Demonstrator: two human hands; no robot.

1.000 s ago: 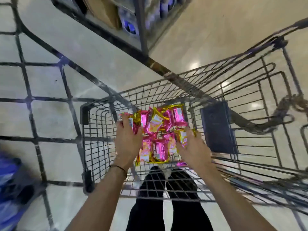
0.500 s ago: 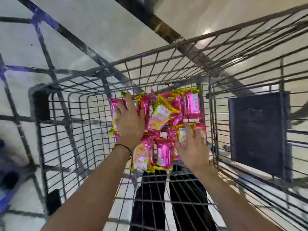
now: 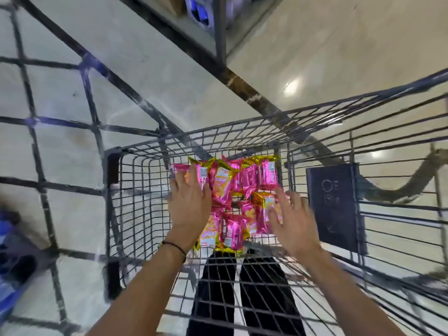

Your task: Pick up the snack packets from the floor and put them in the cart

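Observation:
A bunch of several shiny pink and gold snack packets (image 3: 232, 190) lies inside the grey wire cart (image 3: 135, 151), near its left end. My left hand (image 3: 189, 209) presses flat on the left side of the bunch, with its fingers over a pink packet's edge. My right hand (image 3: 293, 224) hovers at the right edge of the bunch with its fingers spread, only the fingertips near a packet. Both forearms reach down into the cart basket.
A dark rectangular panel (image 3: 334, 204) hangs on the cart's wire wall right of my right hand. My legs in black trousers (image 3: 242, 299) show through the cart's mesh. A store shelf (image 3: 194, 10) stands at the top, and a blue object (image 3: 9, 263) sits on the tiled floor at left.
Both hands carried the bunch of packets down into the cart. My right hand has come off the packets and spread its fingers; my left hand stays on them.

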